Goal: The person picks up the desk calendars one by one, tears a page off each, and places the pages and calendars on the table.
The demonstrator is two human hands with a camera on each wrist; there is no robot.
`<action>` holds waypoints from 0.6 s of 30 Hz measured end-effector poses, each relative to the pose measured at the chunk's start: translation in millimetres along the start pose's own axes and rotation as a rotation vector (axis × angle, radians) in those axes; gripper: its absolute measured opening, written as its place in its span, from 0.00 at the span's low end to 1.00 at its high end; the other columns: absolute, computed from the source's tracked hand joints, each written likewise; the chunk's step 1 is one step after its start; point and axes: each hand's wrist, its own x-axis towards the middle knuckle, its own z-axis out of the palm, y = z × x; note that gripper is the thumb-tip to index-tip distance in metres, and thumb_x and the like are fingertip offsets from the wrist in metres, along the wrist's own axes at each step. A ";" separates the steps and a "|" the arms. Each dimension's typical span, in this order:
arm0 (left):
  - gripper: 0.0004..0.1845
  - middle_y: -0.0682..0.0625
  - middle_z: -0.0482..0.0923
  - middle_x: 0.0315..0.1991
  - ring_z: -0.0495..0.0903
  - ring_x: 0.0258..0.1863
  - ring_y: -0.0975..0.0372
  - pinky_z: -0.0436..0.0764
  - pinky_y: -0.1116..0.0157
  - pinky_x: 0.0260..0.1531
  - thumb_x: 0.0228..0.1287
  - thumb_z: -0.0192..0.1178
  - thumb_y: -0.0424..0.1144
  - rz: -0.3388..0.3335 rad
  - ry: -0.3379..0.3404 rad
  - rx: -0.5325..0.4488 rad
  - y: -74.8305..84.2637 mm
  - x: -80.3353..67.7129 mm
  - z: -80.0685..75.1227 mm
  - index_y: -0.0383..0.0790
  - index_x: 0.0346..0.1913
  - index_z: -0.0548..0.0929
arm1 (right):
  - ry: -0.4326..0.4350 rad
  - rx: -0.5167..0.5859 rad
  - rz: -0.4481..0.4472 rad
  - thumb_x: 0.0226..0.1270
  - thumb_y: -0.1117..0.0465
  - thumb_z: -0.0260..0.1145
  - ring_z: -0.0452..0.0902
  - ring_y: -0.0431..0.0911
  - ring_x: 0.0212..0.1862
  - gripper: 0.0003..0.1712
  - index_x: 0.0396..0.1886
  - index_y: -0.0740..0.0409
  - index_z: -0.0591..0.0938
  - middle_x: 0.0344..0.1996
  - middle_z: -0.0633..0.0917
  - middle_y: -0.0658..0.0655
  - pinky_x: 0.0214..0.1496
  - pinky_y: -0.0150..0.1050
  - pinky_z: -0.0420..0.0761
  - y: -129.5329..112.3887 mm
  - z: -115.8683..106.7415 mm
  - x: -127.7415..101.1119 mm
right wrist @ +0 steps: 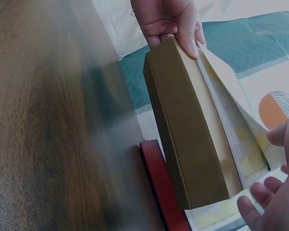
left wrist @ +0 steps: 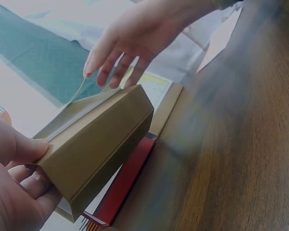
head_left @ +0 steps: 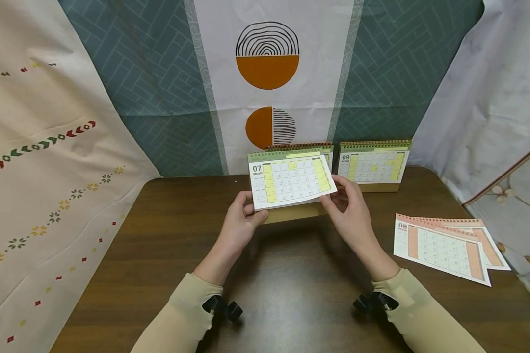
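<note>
A desk calendar (head_left: 300, 211) with a green top band is held up over the table, its page showing 07 and yellow columns. My left hand (head_left: 240, 215) grips its lower left corner, thumb on the gold-brown cardboard stand (left wrist: 101, 130). At the lower right, my right hand (head_left: 351, 215) pinches the corner of the front page (head_left: 291, 179) between thumb and finger. That page bows away from the sheets beneath, leaving a gap that shows in the right wrist view. The other right fingers hang loosely below the page in that view.
Behind the held calendar stands another calendar with a red base (right wrist: 164, 187), partly hidden. A green-topped calendar showing 09 (head_left: 373, 166) stands to its right. Loose pink-banded calendar sheets (head_left: 443, 250) overlap at the table's right side. Fabric hangings (head_left: 168, 88) border the table's back and sides.
</note>
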 end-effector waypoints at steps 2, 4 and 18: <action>0.22 0.32 0.90 0.51 0.87 0.41 0.57 0.83 0.67 0.43 0.74 0.65 0.20 0.000 0.001 0.001 -0.8 0.3 -0.1 0.31 0.66 0.73 | -0.002 0.014 0.005 0.79 0.61 0.75 0.79 0.55 0.61 0.35 0.79 0.61 0.72 0.66 0.76 0.63 0.62 0.39 0.78 -0.2 -0.1 0.6; 0.22 0.32 0.90 0.51 0.87 0.41 0.57 0.83 0.67 0.43 0.74 0.65 0.20 0.000 0.002 0.004 -1.4 0.5 0.1 0.31 0.66 0.73 | -0.007 0.029 0.005 0.78 0.61 0.74 0.78 0.55 0.62 0.35 0.79 0.61 0.72 0.66 0.76 0.62 0.62 0.38 0.78 -0.6 0.1 0.9; 0.23 0.36 0.91 0.53 0.86 0.44 0.59 0.82 0.65 0.45 0.74 0.65 0.20 -0.014 -0.004 0.001 -3.2 1.6 -0.1 0.33 0.67 0.74 | -0.015 0.144 0.006 0.77 0.63 0.76 0.71 0.53 0.75 0.50 0.90 0.53 0.60 0.75 0.77 0.59 0.76 0.42 0.68 -4.1 -0.8 1.8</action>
